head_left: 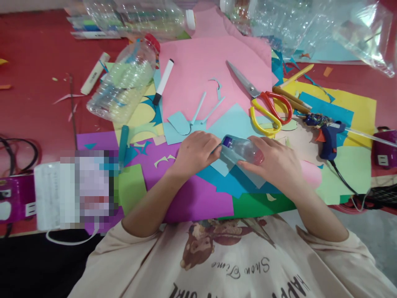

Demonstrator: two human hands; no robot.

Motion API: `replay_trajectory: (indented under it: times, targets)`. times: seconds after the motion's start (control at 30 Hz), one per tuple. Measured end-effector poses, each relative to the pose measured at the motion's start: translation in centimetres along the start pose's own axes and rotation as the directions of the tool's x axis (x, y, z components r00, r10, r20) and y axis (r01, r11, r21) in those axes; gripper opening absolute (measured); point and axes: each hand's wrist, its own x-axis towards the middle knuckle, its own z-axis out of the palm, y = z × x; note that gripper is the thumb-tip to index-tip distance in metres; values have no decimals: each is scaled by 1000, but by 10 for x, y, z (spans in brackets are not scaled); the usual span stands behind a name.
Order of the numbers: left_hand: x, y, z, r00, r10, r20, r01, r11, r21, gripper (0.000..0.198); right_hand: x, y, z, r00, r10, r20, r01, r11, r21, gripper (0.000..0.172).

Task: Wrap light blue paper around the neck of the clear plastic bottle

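Observation:
A small clear plastic bottle (243, 149) with a purple cap lies on its side between my hands. My right hand (276, 159) is wrapped round its base end, thumb below and fingers above. Along the bottle's near side runs a piece of light blue paper (230, 156). My left hand (200, 152) is closed at the cap end, with its fingertips pinching the edge of that paper; the exact grip is partly hidden. Beyond the hands are light blue paper scraps (180, 123) and scissors (252, 92) with one red and one yellow handle, blades apart.
Pink card (214, 58) and purple paper (192, 198) cover the red table. A blue glue gun (329, 140) with its cord lies right. A marker (163, 82), a large clear bottle (124, 78) and a teal pen (123, 145) are left. More plastic bottles (149, 16) line the back.

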Motion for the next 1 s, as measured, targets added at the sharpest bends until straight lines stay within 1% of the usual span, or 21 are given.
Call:
replay_trajectory:
  times: [0.07, 0.2, 0.37, 0.5, 0.57, 0.7, 0.87, 1.0]
  targets:
    - [1, 0, -1, 999, -16, 38, 16, 1000, 0, 23, 3, 3, -2, 999, 24, 33, -26, 999, 31, 54]
    - [3, 1, -2, 998, 5, 60, -6, 1000, 8, 32, 11, 11, -10, 991, 58, 120, -72, 991, 116, 59]
    - [4, 5, 0, 999, 41, 23, -42, 998, 39, 34, 17, 17, -22, 974, 118, 192, -161, 961, 227, 58]
    - [3, 7, 1, 998, 15, 53, -17, 999, 46, 33, 19, 19, -24, 967, 96, 237, -164, 944, 286, 55]
    - [3, 7, 1, 998, 12, 63, -14, 999, 33, 33, 20, 20, -23, 966, 84, 244, -158, 939, 305, 55]
    - [3, 6, 0, 999, 20, 44, -19, 1000, -9, 36, 22, 20, -22, 968, 76, 239, -148, 942, 301, 55]
    - [2, 5, 1, 995, -4, 100, 11, 998, -69, 36, 23, 22, -21, 968, 66, 242, -140, 942, 304, 55]
    - [1, 4, 1, 997, -12, 74, 21, 991, -132, 32, 23, 23, -20, 968, 65, 242, -138, 944, 299, 59]
